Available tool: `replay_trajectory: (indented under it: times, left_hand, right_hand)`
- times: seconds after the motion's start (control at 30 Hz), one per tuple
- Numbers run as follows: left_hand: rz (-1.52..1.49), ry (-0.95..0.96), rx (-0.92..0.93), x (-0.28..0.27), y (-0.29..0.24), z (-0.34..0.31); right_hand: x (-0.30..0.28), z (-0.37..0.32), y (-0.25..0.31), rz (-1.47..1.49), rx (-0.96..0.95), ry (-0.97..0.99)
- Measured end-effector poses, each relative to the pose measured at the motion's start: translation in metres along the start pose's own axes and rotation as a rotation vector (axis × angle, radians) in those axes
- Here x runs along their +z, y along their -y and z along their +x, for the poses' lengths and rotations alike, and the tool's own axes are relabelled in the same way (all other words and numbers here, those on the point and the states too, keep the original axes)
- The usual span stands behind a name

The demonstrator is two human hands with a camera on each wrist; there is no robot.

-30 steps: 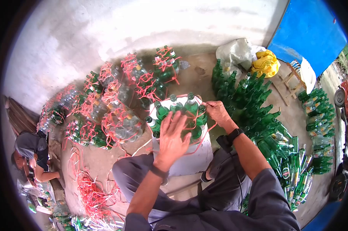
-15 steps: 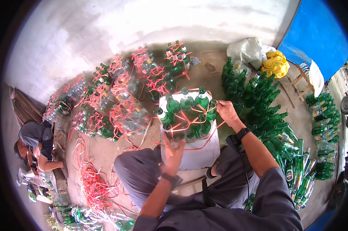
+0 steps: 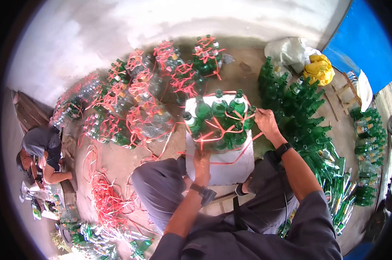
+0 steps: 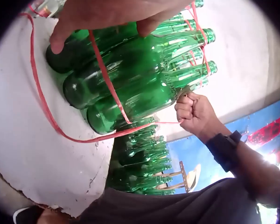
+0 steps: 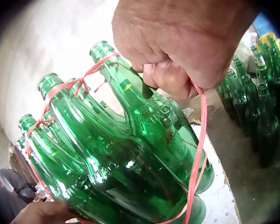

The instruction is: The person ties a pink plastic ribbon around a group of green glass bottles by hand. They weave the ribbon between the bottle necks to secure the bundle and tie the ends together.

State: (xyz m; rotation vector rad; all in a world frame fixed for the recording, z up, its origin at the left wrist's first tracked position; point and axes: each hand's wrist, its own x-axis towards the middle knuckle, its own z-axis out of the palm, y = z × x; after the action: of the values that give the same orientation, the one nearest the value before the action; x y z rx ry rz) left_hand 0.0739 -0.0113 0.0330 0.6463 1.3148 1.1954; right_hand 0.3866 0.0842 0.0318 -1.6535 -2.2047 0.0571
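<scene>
Some tension, I'm guessing, is why the right hand (image 3: 267, 122) is clamping red strap (image 5: 203, 116); the left hand (image 4: 109, 11), fingers apart, is likely steadying bottles (image 4: 135, 63).

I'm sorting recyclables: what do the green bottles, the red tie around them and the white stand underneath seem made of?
Green bottles: glossy glass, by see-through walls, sharp highlights and raised lettering.
Red tie: probably plastic ribbon, flat, slightly shiny.
White stand: unclear; perhaps painted board, matte with chipped edges.

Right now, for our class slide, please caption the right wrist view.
A right hand grips a red strip beside green bottles looped together at their necks.
</scene>
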Motion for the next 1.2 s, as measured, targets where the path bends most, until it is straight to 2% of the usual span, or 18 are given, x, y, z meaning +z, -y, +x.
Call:
replay_trajectory:
  times: [0.03,0.07,0.13,0.17,0.23,0.3,0.4,0.47,0.53,0.6,0.7,0.8,0.83,1.0,1.07,1.2]
  left_hand:
    - [0.035,0.006,-0.007,-0.002,0.002,0.003]
    - [0.071,0.010,-0.016,-0.005,0.005,0.007]
    - [0.030,0.006,-0.020,-0.005,-0.003,0.008]
    - [-0.020,0.038,-0.010,-0.005,-0.007,0.007]
    - [-0.068,0.062,0.003,-0.008,-0.009,0.010]
    - [-0.153,0.099,-0.029,-0.010,-0.013,0.015]
    - [-0.157,0.060,0.030,-0.006,-0.025,0.024]
    - [-0.147,0.073,0.064,-0.019,-0.016,0.050]
    - [-0.139,0.082,0.098,-0.033,-0.006,0.081]
    - [0.010,0.120,0.032,-0.040,-0.013,0.100]
    - [0.148,0.067,-0.024,-0.033,-0.026,0.088]
    - [0.117,0.024,-0.014,-0.025,-0.019,0.069]
    - [0.093,0.034,-0.147,-0.021,-0.026,0.056]
    - [0.032,0.047,-0.073,-0.010,-0.026,0.055]
    - [-0.066,0.160,0.015,-0.017,-0.015,0.070]
    - [-0.034,0.218,-0.042,-0.012,-0.029,0.081]
  right_hand:
    - [0.001,-0.003,0.001,0.180,0.039,-0.042]
    - [0.002,-0.004,0.002,0.165,0.038,-0.047]
    - [-0.014,-0.003,0.015,0.786,0.374,-0.047]
    - [-0.023,-0.001,0.024,0.796,0.362,-0.044]
    - [-0.038,0.000,0.041,1.215,0.733,-0.067]
    - [-0.035,-0.005,0.048,1.237,0.740,-0.099]
    - [-0.034,-0.016,0.058,1.279,0.746,-0.118]
    - [-0.044,-0.026,0.074,1.012,0.593,-0.131]
    - [-0.054,-0.033,0.094,0.955,0.563,-0.117]
    - [-0.060,-0.037,0.110,0.906,0.575,-0.085]
    - [-0.057,-0.041,0.112,0.992,0.579,-0.060]
    - [-0.057,-0.039,0.114,1.061,0.597,-0.045]
    - [-0.055,-0.040,0.113,1.018,0.582,-0.064]
    - [-0.050,-0.041,0.113,0.981,0.559,-0.100]
    - [-0.059,-0.041,0.120,1.007,0.601,-0.062]
    - [-0.065,-0.044,0.137,1.028,0.648,-0.082]
